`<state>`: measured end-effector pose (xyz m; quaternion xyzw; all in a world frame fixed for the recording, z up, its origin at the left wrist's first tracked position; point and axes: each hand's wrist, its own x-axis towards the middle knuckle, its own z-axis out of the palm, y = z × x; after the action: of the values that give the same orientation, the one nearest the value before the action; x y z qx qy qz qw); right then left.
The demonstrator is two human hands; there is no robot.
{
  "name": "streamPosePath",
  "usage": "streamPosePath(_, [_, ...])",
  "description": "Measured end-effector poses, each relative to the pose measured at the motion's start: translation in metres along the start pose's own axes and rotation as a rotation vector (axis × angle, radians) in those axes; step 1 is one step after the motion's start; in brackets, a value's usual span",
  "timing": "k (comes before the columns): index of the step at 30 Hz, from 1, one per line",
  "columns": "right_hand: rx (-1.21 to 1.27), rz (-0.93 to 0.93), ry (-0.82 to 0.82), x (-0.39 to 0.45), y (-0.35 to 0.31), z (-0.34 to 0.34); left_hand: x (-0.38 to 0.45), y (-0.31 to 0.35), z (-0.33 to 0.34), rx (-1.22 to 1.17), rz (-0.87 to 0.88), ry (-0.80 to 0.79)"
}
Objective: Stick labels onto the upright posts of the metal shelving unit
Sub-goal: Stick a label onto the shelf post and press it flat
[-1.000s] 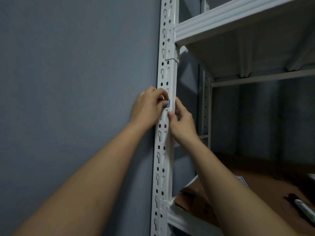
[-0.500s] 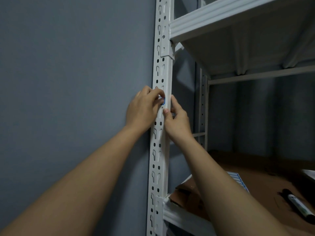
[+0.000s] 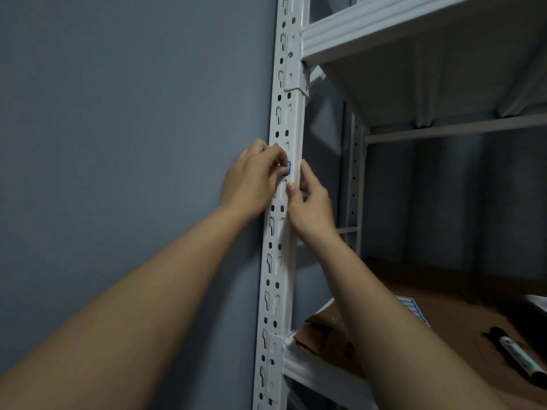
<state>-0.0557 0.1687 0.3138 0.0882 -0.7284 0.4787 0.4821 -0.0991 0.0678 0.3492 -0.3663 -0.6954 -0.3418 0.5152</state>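
Label (image 3: 288, 168) going onto front post (image 3: 279, 232)
Left hand (image 3: 251, 179) pinches label; right hand (image 3: 310, 202) at its 4 o'clock, fingers straight on post; slip risks a crooked, creased label.

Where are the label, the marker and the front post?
label (image 3: 289, 169), head view, its blue edge beside the left fingers.
marker (image 3: 516, 355), head view, mid-barrel.
front post (image 3: 291, 116), head view, its bare face.
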Motion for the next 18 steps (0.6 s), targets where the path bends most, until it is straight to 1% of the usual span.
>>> streamPosePath(4, [0.004,0.001,0.001,0.000,-0.002,-0.001,-0.009,0.005,0.005,-0.042,-0.038,0.051])
streamPosePath(9, [-0.009,-0.022,-0.008,0.000,0.002,0.000,-0.011,0.006,0.008,-0.038,-0.055,0.092])
streamPosePath(12, [-0.013,-0.048,0.001,0.003,0.004,-0.001,-0.009,0.008,0.004,-0.023,-0.051,0.050])
streamPosePath(15, [-0.026,-0.034,0.009,0.003,0.003,-0.002,-0.010,0.007,0.005,0.021,-0.034,-0.005])
streamPosePath(18, [-0.089,-0.032,-0.027,0.003,0.000,-0.008,-0.011,0.008,0.009,-0.087,-0.108,0.000])
